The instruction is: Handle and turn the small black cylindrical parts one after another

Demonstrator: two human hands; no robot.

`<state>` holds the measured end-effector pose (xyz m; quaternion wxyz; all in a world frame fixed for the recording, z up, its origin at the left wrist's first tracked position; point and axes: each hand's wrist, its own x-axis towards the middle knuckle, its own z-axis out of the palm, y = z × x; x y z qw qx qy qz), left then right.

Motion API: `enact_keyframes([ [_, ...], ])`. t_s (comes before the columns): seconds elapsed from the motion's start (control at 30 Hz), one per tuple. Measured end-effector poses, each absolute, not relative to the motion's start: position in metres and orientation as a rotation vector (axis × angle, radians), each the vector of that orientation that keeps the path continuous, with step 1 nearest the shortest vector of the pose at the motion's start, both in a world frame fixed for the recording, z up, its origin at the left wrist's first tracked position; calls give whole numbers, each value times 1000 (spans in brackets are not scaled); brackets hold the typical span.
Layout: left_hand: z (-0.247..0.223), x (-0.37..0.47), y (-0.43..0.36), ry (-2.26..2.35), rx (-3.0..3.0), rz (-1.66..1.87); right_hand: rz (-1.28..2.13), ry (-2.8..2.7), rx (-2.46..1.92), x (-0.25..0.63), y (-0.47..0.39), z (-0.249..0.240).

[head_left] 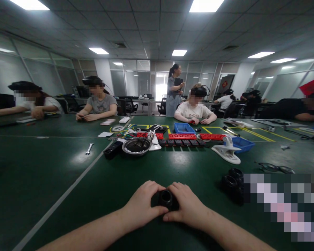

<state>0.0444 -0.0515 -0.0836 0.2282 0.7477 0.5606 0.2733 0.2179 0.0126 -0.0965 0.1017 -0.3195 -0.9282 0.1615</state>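
Between my two hands is a small black round part with a circular opening (165, 198), resting on or just above the green table (115, 219). My left hand (143, 200) curls around its left side, thumb at the near edge. From the right, my right hand (185, 204) closes on the same part, its fingers over the top and its thumb in front. The lower portion of the part is partly covered by my fingers. Several similar black parts (230, 182) stand grouped to the right of my right hand.
Across the table lie a metal bowl (136, 146), a black power strip (113, 150), red socket strips (182, 136), a white clip stand (227, 150), blue bins (184, 128), a wrench (89, 149) and glasses (276, 168). Several people sit around the table; another person stands behind.
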Motion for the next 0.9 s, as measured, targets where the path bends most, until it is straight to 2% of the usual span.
enact_keyframes([
  [0.1, -82, 38, -48, 1379, 2086, 747, 785, -2781, -743, 227, 24, -92],
  [0.17, -82, 36, -46, 1354, 2077, 743, 876, -2769, -713, 229, 29, -92],
  [0.27, -85, 39, -48, 1432, 2033, 755, 807, -2720, -859, 223, 26, -98],
  [0.47, -85, 50, -52, 1678, 1997, 787, 314, -2640, -1143, 208, 5, -104],
  [0.53, -81, 49, -51, 1642, 2030, 751, 369, -2669, -1059, 211, 7, -101],
  [0.67, -77, 40, -48, 1434, 2113, 671, 768, -2766, -777, 222, 24, -94],
  [0.73, -76, 38, -47, 1371, 2138, 653, 861, -2775, -721, 225, 30, -92],
  [0.8, -78, 40, -47, 1383, 2124, 656, 836, -2771, -762, 224, 31, -94],
  [0.9, -82, 48, -51, 1546, 2055, 701, 611, -2742, -969, 216, 22, -101],
])
